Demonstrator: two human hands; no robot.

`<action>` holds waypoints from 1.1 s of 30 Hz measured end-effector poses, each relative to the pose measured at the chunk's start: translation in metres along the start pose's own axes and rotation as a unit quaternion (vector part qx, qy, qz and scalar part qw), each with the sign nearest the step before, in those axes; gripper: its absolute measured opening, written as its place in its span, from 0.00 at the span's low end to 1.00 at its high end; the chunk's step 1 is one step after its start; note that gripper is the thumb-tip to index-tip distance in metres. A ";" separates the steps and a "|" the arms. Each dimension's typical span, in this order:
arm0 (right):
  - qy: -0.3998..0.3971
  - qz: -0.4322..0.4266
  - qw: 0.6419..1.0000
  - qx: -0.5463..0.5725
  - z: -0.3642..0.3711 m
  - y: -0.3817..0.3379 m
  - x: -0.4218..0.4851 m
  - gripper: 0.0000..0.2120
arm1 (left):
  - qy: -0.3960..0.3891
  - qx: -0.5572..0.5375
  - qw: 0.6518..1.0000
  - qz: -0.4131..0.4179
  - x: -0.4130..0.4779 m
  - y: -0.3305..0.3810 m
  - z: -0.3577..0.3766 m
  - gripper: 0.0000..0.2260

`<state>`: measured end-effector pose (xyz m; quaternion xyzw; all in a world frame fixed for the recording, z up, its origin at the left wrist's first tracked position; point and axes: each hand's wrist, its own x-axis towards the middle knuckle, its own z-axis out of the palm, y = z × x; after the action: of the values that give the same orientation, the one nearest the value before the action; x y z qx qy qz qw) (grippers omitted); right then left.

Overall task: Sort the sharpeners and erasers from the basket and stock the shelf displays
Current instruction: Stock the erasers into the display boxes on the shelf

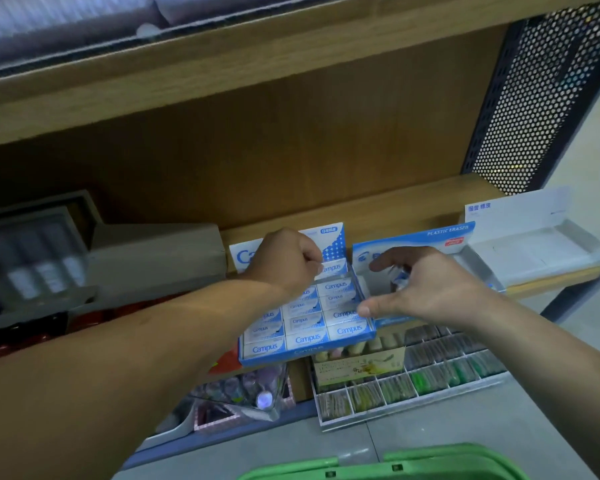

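The stocking looks well under way but not finished. On the wooden shelf (395,206), the eraser displays are at 3 different levels, and no sharpeners can be made out anywhere. Only the rim of the green basket (430,459) shows at the bottom edge, so what remains in it cannot be seen.

Of the containers, the white display box (534,251) at the far right is the largest in view and its tray appears to hold nothing, so it likely still needs filling. Next is the Campus display box (326,356), packed with rows of Campus erasers (340,330) lying flat, close to full. Just beside it on the right is the Plastic Eraser box (430,237), whose contents are mostly hidden by the right hand. On the level below, a divided tray (430,375) holds small coloured items too blurred to name.

The hands are apart, 1 over each blue box. The left hand (284,261) is curled, its fingertips pinching an upright eraser (335,267) at the back row of the Campus box, probably seating it. The right hand (430,289) has thumb and forefinger spread; something small and pale sits under its other fingers, but whether it is gripped cannot be told.
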<state>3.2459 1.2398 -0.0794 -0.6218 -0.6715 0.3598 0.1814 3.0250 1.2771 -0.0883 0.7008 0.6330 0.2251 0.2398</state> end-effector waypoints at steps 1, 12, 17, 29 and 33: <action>-0.003 -0.002 1.000 0.004 0.001 0.001 0.000 0.33 | -0.006 0.001 1.000 0.001 0.002 -0.002 0.003 0.03; -0.022 0.033 0.973 0.228 -0.004 0.000 0.000 0.23 | 0.010 0.112 0.993 0.027 -0.004 0.002 0.016 0.09; -0.059 0.027 0.937 0.344 -0.007 0.002 0.000 0.25 | -0.008 0.139 0.989 0.042 -0.006 -0.004 0.018 0.09; -0.073 0.054 0.867 0.490 -0.003 0.002 0.000 0.23 | -0.093 0.234 0.968 0.020 -0.016 0.005 0.009 0.25; -0.064 0.049 0.872 0.483 0.001 -0.003 0.001 0.26 | -0.035 0.044 0.998 0.024 -0.028 0.024 -0.002 0.13</action>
<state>3.2431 1.2411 -0.0781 -0.4646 -0.3926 0.6870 0.3977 3.0398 1.2476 -0.0724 0.7328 0.6169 0.1781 0.2252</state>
